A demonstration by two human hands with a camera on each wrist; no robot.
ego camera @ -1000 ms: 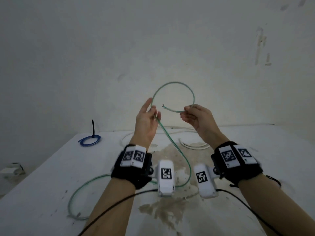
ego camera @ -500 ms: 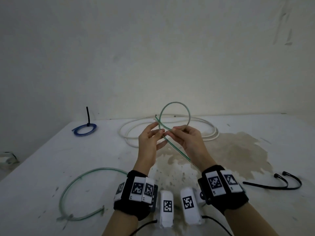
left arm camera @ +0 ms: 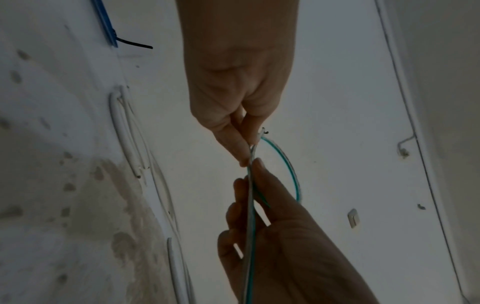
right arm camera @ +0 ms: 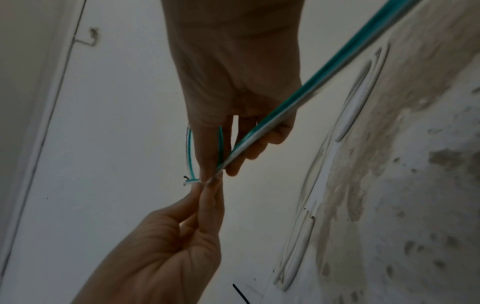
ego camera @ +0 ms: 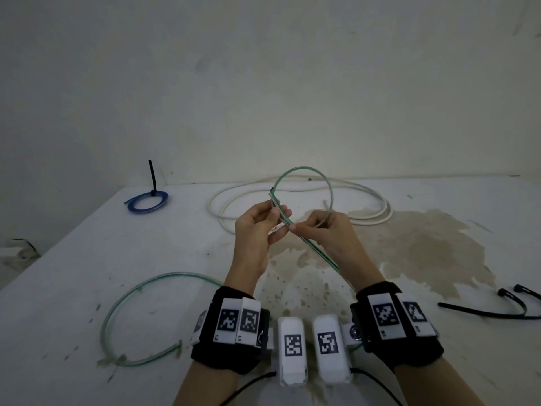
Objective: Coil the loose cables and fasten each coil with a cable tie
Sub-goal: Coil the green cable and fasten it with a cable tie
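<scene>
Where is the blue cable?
In the head view the blue cable lies coiled at the table's far left, a black cable tie sticking up from it.

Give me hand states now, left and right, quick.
Left hand: closed, fingers pinching the green cable near its free end.
Right hand: closed, fingers pinching the same green cable where the loop crosses.

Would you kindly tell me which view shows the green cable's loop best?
The head view: the green cable forms a whole ring above both hands. The left wrist view shows one arc of it; the right wrist view mostly the straight run.
</scene>
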